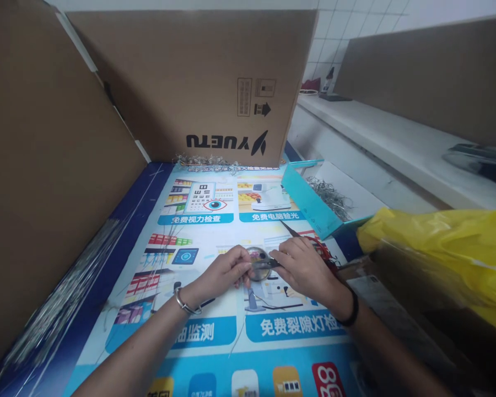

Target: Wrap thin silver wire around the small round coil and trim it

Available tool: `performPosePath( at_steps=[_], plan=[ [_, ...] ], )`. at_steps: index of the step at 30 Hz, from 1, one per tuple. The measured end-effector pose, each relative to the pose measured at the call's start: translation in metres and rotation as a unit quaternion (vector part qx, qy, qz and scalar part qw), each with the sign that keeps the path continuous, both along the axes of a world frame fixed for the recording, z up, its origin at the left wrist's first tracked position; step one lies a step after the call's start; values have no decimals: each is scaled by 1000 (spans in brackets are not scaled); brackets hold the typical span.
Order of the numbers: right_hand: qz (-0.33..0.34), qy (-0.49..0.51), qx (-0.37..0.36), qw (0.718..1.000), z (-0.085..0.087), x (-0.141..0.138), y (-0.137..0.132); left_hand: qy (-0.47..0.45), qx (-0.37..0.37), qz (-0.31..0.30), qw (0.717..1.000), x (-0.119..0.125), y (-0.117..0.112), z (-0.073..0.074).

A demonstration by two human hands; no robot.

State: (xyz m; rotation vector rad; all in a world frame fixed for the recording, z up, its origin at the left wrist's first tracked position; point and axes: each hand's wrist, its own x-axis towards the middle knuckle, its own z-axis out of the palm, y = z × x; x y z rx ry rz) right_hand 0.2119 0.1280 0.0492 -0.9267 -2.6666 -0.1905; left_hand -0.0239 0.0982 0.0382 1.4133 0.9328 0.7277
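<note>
In the middle of the head view my left hand [233,266] is closed in a pinch at the left rim of a small round clear dish [259,275]. What its fingertips hold is too small to make out. My right hand [303,267] is wrapped round a small tool with dark handles [274,263], whose metal end points left over the dish toward my left fingertips. Small bits lie in the dish, partly hidden by the tool. Just beyond my right hand lie scissors [288,229] with red handles, partly covered by that hand.
An open turquoise box [310,201] holds tangled thin wire pieces [330,197]. Cardboard panels [169,82] stand left and behind, with small clear bits [206,160] at their foot. Long thin strands [72,286] lie at left. A yellow bag [434,248] is at right, below a white ledge [397,138].
</note>
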Motion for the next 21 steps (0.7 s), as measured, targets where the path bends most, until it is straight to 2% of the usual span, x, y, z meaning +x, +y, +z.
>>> performPosePath(
  at_steps=[15, 21],
  plan=[
    [4, -48, -33, 998, 4, -2, -4, 182, 143, -90, 969, -9, 2, 15],
    [7, -57, -36, 998, 5, -2, -5, 205, 169, -112, 958, -11, 3, 16]
  ],
)
